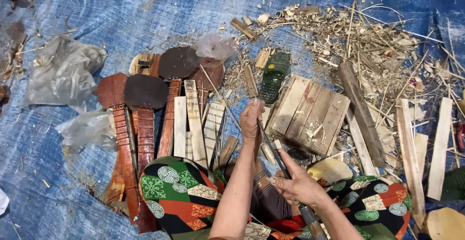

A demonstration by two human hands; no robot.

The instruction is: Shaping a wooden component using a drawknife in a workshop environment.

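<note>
Hands both clamped here: left hand [251, 120] fisted round the far end of a thin stick [227, 105] slanting up-left over the wooden slats [196, 124], right hand [296, 186] nearer the body, gripping a knife [273, 150] whose blade points up at that left fist.

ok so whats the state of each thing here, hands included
left hand: closed around a thin stick
right hand: gripping a long knife
knife: blade laid against the stick
dark paddle-shaped pieces: lying flat, side by side
wooden board: flat on the tarp
green sandal: sole up
</note>
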